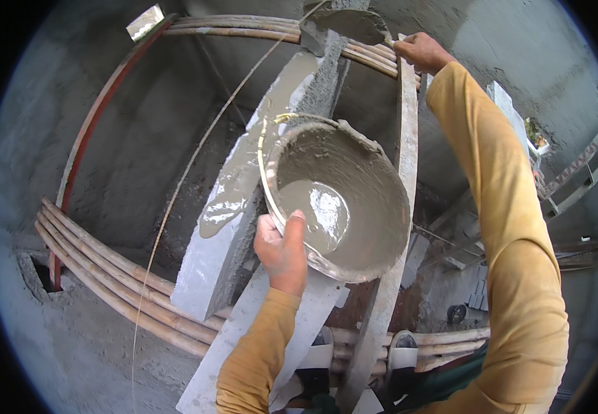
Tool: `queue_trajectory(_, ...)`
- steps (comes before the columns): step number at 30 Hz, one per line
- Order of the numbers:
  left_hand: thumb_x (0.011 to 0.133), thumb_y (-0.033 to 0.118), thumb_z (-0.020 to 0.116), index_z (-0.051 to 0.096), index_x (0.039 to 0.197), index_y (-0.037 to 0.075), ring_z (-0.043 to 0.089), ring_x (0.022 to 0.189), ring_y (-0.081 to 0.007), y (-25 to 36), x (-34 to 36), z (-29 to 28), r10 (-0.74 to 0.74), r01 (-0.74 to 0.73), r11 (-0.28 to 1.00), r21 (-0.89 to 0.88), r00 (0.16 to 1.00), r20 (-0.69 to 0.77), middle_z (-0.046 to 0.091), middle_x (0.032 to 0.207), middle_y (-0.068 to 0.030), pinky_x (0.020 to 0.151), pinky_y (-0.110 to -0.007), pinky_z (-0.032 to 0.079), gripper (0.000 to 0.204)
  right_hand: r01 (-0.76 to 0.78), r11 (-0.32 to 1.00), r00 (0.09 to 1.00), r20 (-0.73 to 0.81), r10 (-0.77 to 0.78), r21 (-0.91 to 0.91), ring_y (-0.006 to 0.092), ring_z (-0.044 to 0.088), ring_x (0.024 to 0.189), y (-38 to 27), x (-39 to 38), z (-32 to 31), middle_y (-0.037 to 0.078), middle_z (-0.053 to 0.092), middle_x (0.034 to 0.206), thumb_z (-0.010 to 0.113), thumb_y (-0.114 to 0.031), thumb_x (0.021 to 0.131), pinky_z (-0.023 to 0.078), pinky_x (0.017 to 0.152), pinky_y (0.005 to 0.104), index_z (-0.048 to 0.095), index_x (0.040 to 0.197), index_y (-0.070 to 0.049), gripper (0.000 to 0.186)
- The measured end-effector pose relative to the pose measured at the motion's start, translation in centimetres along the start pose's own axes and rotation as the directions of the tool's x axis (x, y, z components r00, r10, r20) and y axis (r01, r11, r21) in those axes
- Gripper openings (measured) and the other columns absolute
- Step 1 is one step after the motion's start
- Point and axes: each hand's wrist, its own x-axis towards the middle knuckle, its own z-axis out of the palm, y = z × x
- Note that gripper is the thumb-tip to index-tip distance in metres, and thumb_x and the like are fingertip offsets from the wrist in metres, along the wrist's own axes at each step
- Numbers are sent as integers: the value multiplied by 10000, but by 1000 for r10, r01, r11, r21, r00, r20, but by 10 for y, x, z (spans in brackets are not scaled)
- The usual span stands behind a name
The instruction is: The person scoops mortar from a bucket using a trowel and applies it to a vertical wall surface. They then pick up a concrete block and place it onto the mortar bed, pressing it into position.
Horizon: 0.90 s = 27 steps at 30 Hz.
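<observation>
My left hand [284,254] grips the near left rim of a mortar-coated bucket [380,200], thumb over the edge. The bucket tilts toward me, with wet grey cement slurry [311,207] pooled inside. At the far right my right hand [423,52] closes round the handle of a trowel [354,26]. Its blade is smeared with grey mortar and lies over the far end of a narrow block wall [199,276]. Wet slurry [244,176] coats much of the wall top, while the near end shows bare pale block. The bucket stands right beside this wall.
Bundled bamboo poles [126,279] cross near and far, with a reddish board [95,131] on the left. A thin string [195,155] runs left of the wall. My feet stand by a pale plank [237,324] and a long narrow board [385,297]. Rubble lies below right.
</observation>
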Motion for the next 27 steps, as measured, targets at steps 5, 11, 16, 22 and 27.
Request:
queue_trajectory(5, 880, 71, 630, 521, 866, 32, 503, 760, -63, -2, 4, -1, 57, -57, 997, 49, 998, 2, 584, 850, -27, 683, -226, 422, 117, 318, 924, 931, -116, -347, -212, 295, 630, 775, 33, -88, -38, 178, 654, 860, 559, -404, 852, 500, 758, 371, 652, 1079, 14, 484)
queue_trajectory(11, 878, 72, 642, 533, 869, 29, 484, 705, -41, -5, 1, 11, 62, -69, 996, 48, 989, 137, 564, 808, -2, 618, -217, 401, 118, 521, 781, 853, 230, -468, -343, 336, 644, 865, 36, -231, -55, 170, 632, 932, 695, -341, 785, 500, 794, 427, 649, 1087, -91, 395)
queue_trajectory(16, 876, 58, 651, 535, 864, 17, 477, 688, -33, -6, -22, 34, 62, -118, 973, 198, 962, 266, 564, 790, 2, 598, -207, 393, 123, 559, 483, 812, 329, -481, -674, 220, 617, 945, 38, -263, 18, 78, 582, 946, 576, -169, 857, 491, 772, 343, 673, 963, -138, 147)
queue_trajectory(22, 881, 42, 649, 539, 862, 16, 478, 672, -20, -20, -43, 45, 85, -178, 958, 225, 926, 368, 574, 780, 6, 582, -198, 390, 114, 672, 427, 731, 451, -512, -605, 202, 566, 874, 59, -313, 78, 67, 518, 917, 568, -186, 825, 441, 738, 315, 641, 1001, -117, 203)
queue_trajectory(27, 877, 62, 668, 533, 847, 37, 461, 613, -14, -19, -35, 37, 138, -238, 931, 279, 933, 333, 557, 738, 29, 550, -184, 372, 141, 600, 743, 790, 365, -493, -295, 243, 593, 857, 68, -355, 97, 75, 524, 921, 664, -227, 780, 478, 735, 363, 619, 1125, -144, 358)
